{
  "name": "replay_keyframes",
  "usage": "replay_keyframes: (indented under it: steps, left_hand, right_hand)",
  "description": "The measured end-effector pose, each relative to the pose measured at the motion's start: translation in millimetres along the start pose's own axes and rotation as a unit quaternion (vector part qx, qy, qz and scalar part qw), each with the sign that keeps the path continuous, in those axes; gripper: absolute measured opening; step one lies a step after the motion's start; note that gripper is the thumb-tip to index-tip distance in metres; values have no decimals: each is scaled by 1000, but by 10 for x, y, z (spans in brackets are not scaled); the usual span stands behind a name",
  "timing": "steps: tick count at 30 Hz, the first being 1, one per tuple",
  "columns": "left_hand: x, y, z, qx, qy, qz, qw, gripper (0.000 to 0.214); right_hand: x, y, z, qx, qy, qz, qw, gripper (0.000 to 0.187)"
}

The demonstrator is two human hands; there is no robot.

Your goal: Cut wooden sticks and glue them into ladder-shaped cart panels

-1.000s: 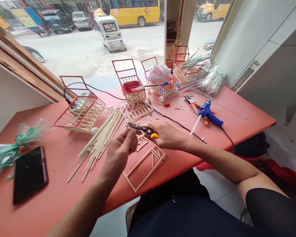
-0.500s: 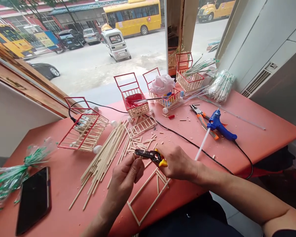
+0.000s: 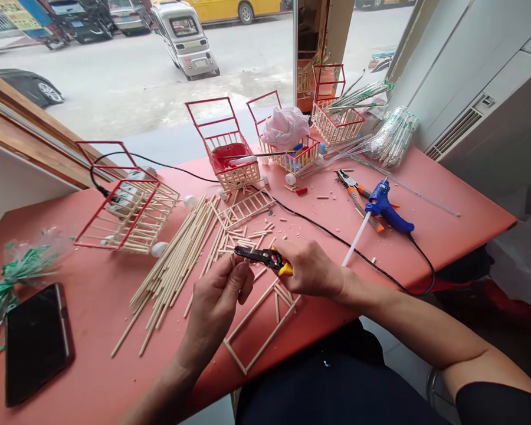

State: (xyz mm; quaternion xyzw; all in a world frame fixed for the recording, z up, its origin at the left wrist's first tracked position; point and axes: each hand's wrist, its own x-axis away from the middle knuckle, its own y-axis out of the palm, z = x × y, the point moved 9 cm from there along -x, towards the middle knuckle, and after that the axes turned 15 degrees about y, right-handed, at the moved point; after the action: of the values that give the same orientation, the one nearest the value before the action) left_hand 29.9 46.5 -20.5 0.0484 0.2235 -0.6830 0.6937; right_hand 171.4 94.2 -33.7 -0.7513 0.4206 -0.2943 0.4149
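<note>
Gripping the yellow-handled pliers (image 3: 262,256) in our right hand (image 3: 314,268), we pinch what seems a short stick (image 3: 233,259) in our left hand (image 3: 219,295), at their tip; little has shifted since a moment ago, so work on it seems unfinished.

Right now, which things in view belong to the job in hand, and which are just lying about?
Likely the job:
yellow-handled pliers, in the right hand
short stick, in the left hand
long pale sticks
rectangular stick frame
blue glue gun, though unheld

Likely just lying about:
phone
green-marked plastic wrap
</note>
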Motion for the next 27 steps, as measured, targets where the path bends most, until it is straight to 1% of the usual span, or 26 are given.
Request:
replay_keyframes:
  steps: [4,8,12,14,17,19,21,24,27]
  left_hand:
    - [-45,-24,-29,-2,-9,-6,1000,33]
    - [-79,-15,-35,-14,-7,-5,1000,33]
    - [-81,-48,-4,-48,7,25,998,32]
    - [-73,-76,-5,-56,11,39,998,31]
    - [-59,-87,-55,-19,-1,46,999,24]
    - [-49,-91,-90,4,-11,50,999,21]
    - [-41,-107,-102,1,-15,57,998,20]
    - [-42,-155,-84,-40,-5,65,997,19]
    - [-61,-265,-55,-90,4,88,992,18]
  right_hand:
    - [-27,-29,11,22,35,-15,999,13]
    - [-55,-69,43,14,59,-17,998,15]
    - [-95,-138,0,-54,25,-19,998,12]
    - [-124,-165,-24,-82,13,-40,996,19]
    - [-164,-176,-49,-112,20,-100,988,33]
    - [-172,-164,-73,-123,29,-141,982,36]
    - [-174,-157,-86,-119,39,-157,980,34]
    - [-182,-178,-60,-98,54,-135,984,25]
    - [-189,-191,6,-99,59,-127,985,19]
